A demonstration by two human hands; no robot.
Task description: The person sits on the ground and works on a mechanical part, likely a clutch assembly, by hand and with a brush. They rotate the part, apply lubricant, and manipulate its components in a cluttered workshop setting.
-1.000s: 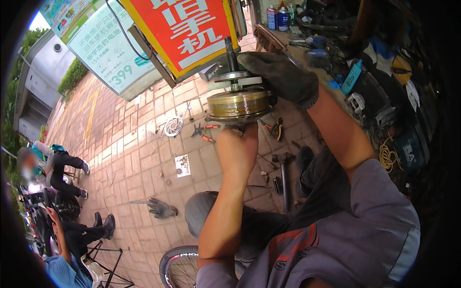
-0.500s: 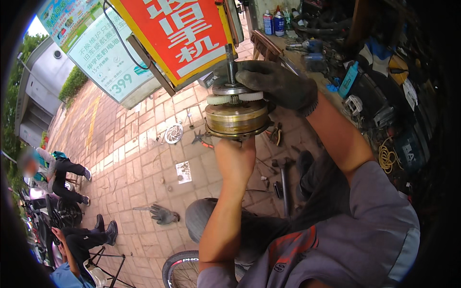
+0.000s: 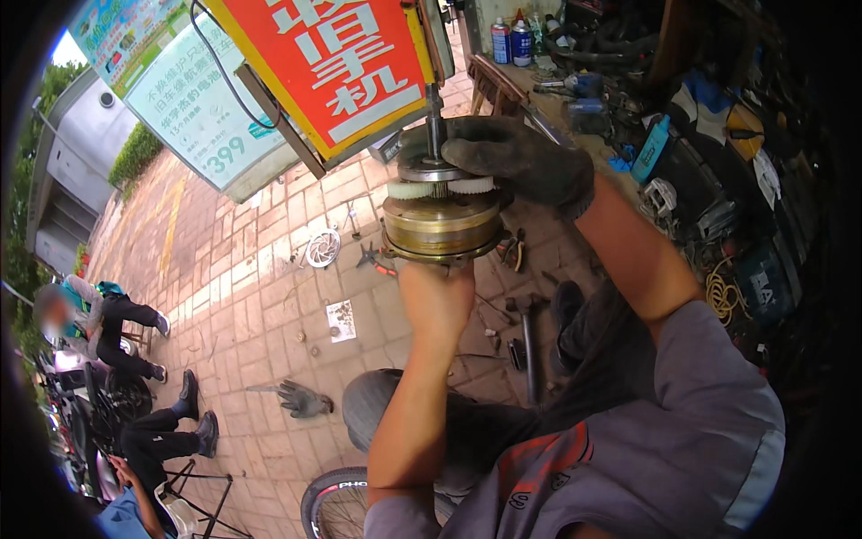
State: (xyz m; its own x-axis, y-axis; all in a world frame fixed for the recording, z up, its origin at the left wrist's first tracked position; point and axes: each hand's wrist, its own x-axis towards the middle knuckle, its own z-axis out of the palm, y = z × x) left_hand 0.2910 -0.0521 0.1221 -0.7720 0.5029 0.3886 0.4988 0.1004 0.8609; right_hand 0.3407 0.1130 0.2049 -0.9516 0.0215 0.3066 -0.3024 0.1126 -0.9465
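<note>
While left forearm stands nearly upright, bare left hand supports motor core from below, grip closed on its underside, fingers mostly hidden by rim. Right forearm slants in from right; gloved right hand bends over top, grip curled on metal disc above white gears, beside upright axle. Motor core held between hands, above brick paving. Two spray cans upright, upper right; blue bottle tilted among clutter; contents hidden.
</note>
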